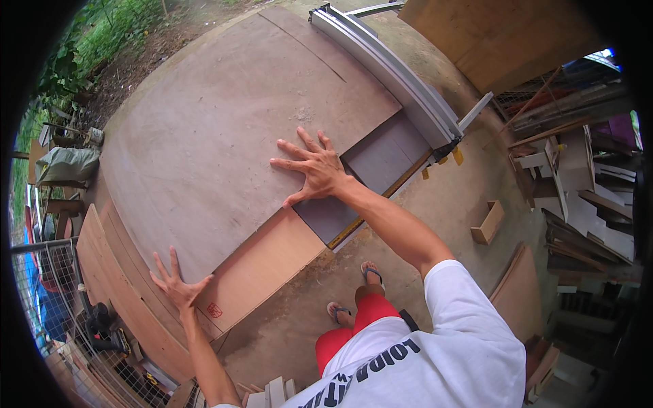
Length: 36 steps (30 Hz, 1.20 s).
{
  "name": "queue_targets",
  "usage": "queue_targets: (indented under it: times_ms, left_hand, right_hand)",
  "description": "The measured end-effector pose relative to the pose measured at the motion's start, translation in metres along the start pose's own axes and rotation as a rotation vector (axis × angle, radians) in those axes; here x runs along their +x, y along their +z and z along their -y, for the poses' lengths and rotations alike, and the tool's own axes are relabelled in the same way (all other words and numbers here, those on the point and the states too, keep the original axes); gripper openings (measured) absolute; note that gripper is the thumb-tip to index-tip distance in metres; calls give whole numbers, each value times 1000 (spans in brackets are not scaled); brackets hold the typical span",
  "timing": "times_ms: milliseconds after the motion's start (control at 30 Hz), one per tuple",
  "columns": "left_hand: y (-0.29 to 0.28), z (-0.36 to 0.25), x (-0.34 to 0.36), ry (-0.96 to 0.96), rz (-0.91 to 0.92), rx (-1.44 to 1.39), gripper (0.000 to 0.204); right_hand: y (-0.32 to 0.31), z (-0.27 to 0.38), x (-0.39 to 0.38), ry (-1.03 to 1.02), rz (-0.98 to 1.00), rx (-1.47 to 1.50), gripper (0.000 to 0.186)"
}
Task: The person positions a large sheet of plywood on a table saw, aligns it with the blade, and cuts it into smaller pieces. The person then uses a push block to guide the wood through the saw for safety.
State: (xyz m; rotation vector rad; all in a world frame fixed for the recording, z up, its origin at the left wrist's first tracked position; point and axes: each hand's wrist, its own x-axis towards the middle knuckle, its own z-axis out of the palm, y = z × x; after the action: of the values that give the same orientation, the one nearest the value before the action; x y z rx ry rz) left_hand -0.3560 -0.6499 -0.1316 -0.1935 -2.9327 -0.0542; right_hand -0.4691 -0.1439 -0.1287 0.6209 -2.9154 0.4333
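Note:
A large grey-brown plywood sheet (204,136) with dust and a few crumbs of debris lies flat in front of me. My right hand (314,166) rests on its near edge with fingers spread, holding nothing. At the sheet's near left corner my left hand (178,284) is also open, its fingers apart on the edge. Under the sheet a lighter plywood board (265,262) shows along the near side, with a red stamp at one end. Beside that board, a dark grey saw-table top (388,153) is partly covered by the sheet. A long metal fence (388,71) stands along the sheet's right side.
Plywood boards (129,285) lean at the left, next to a black power tool (102,323) and wire mesh (47,272). An open wooden box (488,223) sits on the concrete floor to the right. Wood offcuts (585,197) are piled at the far right.

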Motion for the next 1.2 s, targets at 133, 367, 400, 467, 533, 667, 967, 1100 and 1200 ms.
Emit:
queue_targets:
  times_ms: [133, 367, 400, 467, 533, 667, 967, 1100, 1200]
  left_hand:
    - [0, 2, 1, -6, 7, -18, 133]
    - [3, 2, 3, -20, 1, -12, 134]
    - [3, 2, 3, -20, -3, -14, 134]
    - [3, 3, 2, -23, -7, -9, 134]
    - [3, 2, -1, -28, -7, 0, 134]
    - [3, -1, 1, -62, 32, 7, 134]
    - [-6, -7, 19, -605, 24, -254, 129]
    - [-21, -31, 40, -853, 196, -237, 124]
    - [-31, -31, 33, -790, 244, -245, 122]
  right_hand:
    - [-2, 0, 3, 3, 2, -3, 108]
    - [-5, 1, 4, 6, 7, 16, 105]
    - [-4, 2, 5, 3, 7, 20, 105]
    - [-3, 2, 3, 5, 14, 10, 106]
    - [-3, 1, 3, 5, 18, 4, 108]
    - [-1, 1, 4, 9, 9, -5, 112]
    - [-8, 0, 8, 3, 26, 11, 114]
    - [-5, -2, 5, -7, 13, -10, 111]
    - [0, 3, -2, -1, -7, -10, 107]
